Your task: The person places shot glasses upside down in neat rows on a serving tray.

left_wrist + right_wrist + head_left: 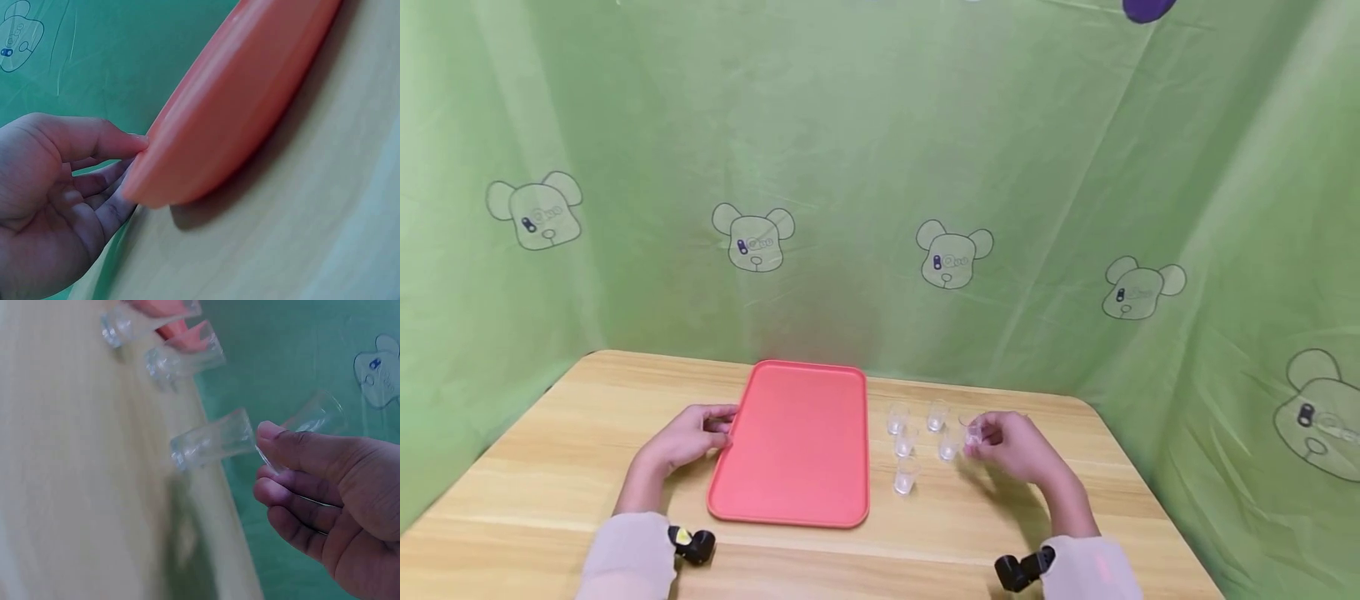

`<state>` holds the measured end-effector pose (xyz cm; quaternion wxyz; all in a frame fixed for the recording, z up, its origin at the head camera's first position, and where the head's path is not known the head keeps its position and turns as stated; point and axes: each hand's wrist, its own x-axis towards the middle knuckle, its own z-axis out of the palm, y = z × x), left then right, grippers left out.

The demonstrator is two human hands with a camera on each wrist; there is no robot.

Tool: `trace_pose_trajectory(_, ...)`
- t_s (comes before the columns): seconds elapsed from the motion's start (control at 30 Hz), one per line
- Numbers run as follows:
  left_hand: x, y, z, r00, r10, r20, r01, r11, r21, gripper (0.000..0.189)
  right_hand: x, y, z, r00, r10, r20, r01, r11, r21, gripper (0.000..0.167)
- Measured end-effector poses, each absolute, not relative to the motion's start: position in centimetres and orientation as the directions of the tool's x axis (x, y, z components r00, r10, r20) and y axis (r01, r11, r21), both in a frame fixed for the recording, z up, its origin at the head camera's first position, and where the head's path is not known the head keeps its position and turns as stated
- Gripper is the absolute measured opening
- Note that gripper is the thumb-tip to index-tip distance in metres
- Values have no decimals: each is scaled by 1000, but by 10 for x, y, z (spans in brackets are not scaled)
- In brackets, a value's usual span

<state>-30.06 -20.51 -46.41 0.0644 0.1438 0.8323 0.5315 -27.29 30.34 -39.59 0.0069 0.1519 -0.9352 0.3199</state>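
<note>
My left hand [683, 435] is at the left edge of a red rectangular tray [797, 442] lying on the table. In the left wrist view, the thumb and fingers pinch the tray's rim [206, 119]. A small clear shot glass [973, 434] is held by my right hand [1011, 446], pinched between thumb and fingers. The right wrist view has this held glass [319, 412] tilted above the tabletop, partly hidden by the thumb. Several matching shot glasses [905, 478] stand between the tray and my right hand; the nearest standing glass [212, 440] is just beyond the fingertips.
The wooden table [805, 562] has rounded far corners. A green curtain [850, 150] with bear-head drawings surrounds its back and sides. A black wrist camera [694, 546] sits at the left sleeve, and another wrist camera [1022, 571] at the right.
</note>
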Motion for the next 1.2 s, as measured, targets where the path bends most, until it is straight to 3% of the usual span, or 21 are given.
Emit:
trace_pose_trajectory(0.4,-298,-208,-464,-944,325,55,191,401,896,58,-291,258,-374,-930,-344,132,-355,741,-570,10)
trace_pose_trajectory(1.2,-298,-199,-463,-952,299,61,190,424,886,61,-311,172,-361,-903,-403,150,-411,707,-576,18)
